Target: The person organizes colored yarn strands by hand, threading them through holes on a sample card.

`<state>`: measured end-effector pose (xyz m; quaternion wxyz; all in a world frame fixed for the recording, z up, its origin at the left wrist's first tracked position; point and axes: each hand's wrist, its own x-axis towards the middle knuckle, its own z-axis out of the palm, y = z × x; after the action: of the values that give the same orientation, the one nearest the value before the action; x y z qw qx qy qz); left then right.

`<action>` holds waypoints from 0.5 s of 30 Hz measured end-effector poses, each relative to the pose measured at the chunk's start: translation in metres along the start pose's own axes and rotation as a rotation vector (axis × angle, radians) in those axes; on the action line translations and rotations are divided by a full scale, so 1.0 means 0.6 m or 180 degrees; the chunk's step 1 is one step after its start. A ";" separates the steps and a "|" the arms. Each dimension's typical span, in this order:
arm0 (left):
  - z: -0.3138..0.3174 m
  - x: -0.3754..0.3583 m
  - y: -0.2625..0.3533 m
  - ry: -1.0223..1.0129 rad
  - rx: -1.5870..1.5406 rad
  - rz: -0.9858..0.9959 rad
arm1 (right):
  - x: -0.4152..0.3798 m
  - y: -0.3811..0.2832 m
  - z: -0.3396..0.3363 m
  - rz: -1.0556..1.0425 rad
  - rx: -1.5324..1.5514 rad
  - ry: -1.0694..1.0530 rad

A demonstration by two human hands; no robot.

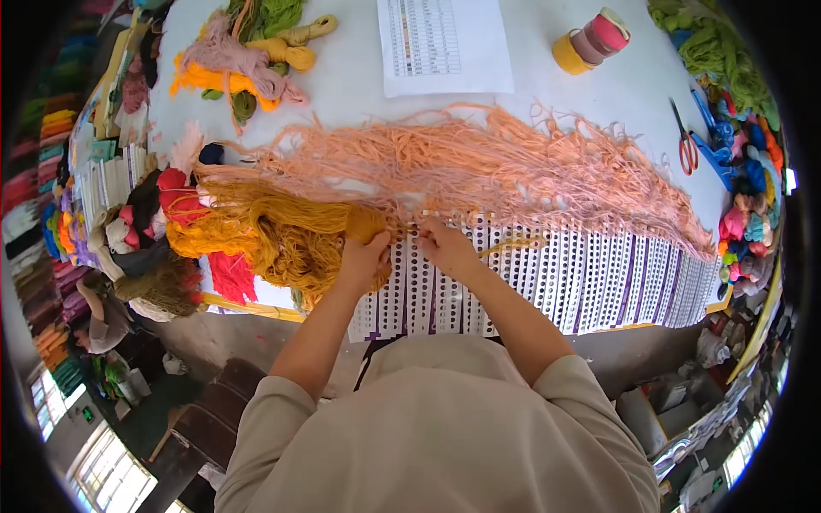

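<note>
My left hand (368,255) is closed on a mustard-yellow yarn bundle (299,231), near the rounded end of the bundle. Close to its right, my right hand (445,244) has its fingers pressed together at the top edge of the punched white card strips (547,278); what it pinches is too small to make out. Peach and pink yarn (479,154) lies in a long loose spread just beyond both hands. A short strand of yellow yarn (513,246) rests across the strips, right of my right hand.
Beyond the peach yarn are a printed sheet (445,47), rolls of tape (592,41) and mixed yarn skeins (248,60). Red-handled scissors (688,152) lie at the right. Red yarn (231,275) hangs over the near left table edge. Coloured yarn is piled at both sides.
</note>
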<state>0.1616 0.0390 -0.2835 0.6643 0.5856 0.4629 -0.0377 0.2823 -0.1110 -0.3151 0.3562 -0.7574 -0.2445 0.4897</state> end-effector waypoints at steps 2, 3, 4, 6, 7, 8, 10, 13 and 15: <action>-0.006 -0.013 0.015 -0.0381 -0.2027 -0.1335 | 0.000 -0.002 -0.001 -0.0119 -0.0036 0.0072; -0.004 -0.021 0.021 -0.0620 -0.2415 -0.1617 | -0.001 -0.001 0.000 -0.0060 0.0042 0.0053; -0.002 -0.021 0.020 -0.0622 -0.2410 -0.1623 | -0.001 -0.002 0.000 -0.0002 0.0116 0.0037; 0.006 -0.017 0.019 -0.1341 -0.1259 -0.1345 | 0.008 0.005 0.004 0.0058 0.0840 -0.0086; 0.020 -0.012 0.004 -0.1355 -0.0780 -0.1051 | 0.009 0.005 0.004 0.0113 0.1558 -0.0227; 0.027 -0.003 -0.022 -0.1360 -0.0790 -0.1050 | 0.008 0.007 0.001 0.0117 0.1548 -0.0227; 0.033 0.014 -0.059 -0.0452 0.2035 0.1901 | 0.007 -0.002 -0.011 0.0311 0.0900 -0.0408; -0.023 0.000 -0.014 0.0142 0.2030 0.0346 | 0.003 -0.002 0.007 -0.0063 -0.0106 -0.0024; -0.112 -0.001 0.054 -0.0096 0.0032 -0.1495 | 0.003 0.002 0.016 -0.0038 -0.0183 0.0080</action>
<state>0.1418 0.1035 -0.2510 0.6412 0.4645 0.5763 -0.2023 0.2742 -0.1072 -0.3196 0.3402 -0.7719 -0.2584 0.4708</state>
